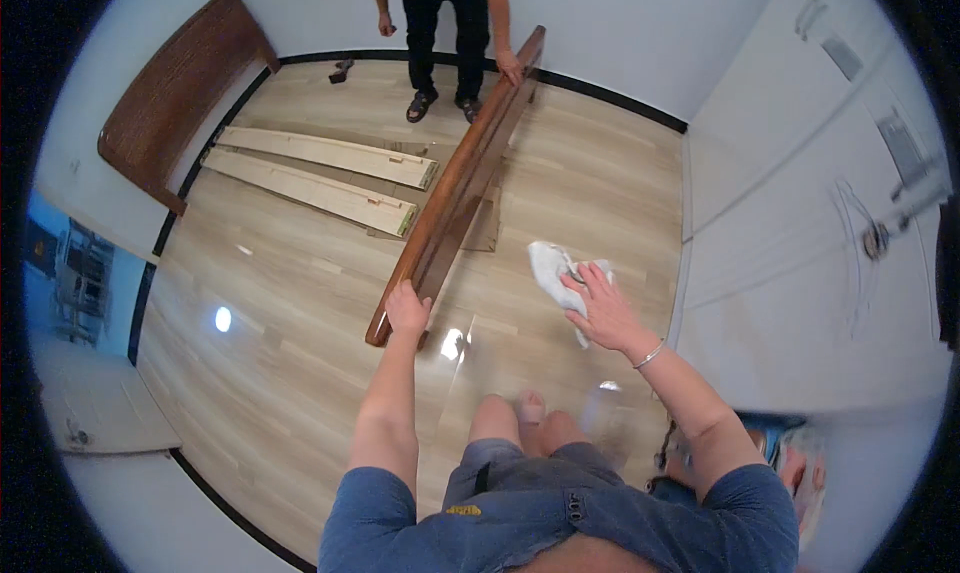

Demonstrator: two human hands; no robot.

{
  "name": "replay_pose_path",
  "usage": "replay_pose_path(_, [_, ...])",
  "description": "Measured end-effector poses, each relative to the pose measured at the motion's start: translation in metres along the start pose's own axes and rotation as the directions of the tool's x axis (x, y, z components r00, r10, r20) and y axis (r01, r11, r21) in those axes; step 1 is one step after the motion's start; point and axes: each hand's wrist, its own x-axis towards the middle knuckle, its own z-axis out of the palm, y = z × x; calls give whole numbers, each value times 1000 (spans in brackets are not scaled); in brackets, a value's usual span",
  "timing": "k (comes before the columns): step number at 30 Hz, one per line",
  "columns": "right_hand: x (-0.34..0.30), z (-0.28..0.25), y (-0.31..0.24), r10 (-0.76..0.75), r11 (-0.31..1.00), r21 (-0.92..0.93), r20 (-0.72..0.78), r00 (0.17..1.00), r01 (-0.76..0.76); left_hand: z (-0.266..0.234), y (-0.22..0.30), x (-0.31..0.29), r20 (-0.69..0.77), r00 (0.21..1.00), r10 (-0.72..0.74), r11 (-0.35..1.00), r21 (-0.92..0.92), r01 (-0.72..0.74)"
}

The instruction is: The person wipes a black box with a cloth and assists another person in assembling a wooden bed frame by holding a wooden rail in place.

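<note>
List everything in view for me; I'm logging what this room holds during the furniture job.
Rail: one, long, dark brown wood, on edge across the floor middle.
Planks: two, pale wood, flat on the floor left of the rail.
Headboard: one, brown, leaning on the left wall.
Cloth: one, white, right of the rail.
Dark tool: one, on the floor by the far wall.
Other person: one, dark trousers, hand on the rail's far end.
Left hand: grips the rail's near end.
Right hand: holds the cloth; bracelet on the wrist.

Bare floor left of rail; pale boards block beyond.
</note>
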Motion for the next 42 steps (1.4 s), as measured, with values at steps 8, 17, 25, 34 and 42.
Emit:
replay_pose_path(8, [235,86,38,-256,964,-58,67,964,259,89,-9,139,-23,986,-165,986,10,166])
replay_pose_path(17, [424,233,32,-824,541,-218,57,564,812,133,-4,188,-16,970,-243,961,135,243])
replay_pose_path(25, [532,212,125,-851,482,-60,208,483,874,140,2,186,-29,932,-362,928,80,363])
replay_pose_path(34, [543,220,154,-917,397,-54,15,398,916,140,7,183,-193,933,-304,920,193,340])
replay_pose_path(42, [514,225,122,-930,366,-42,24,367,930,141,44,189,-283,842,-459,836,182,517])
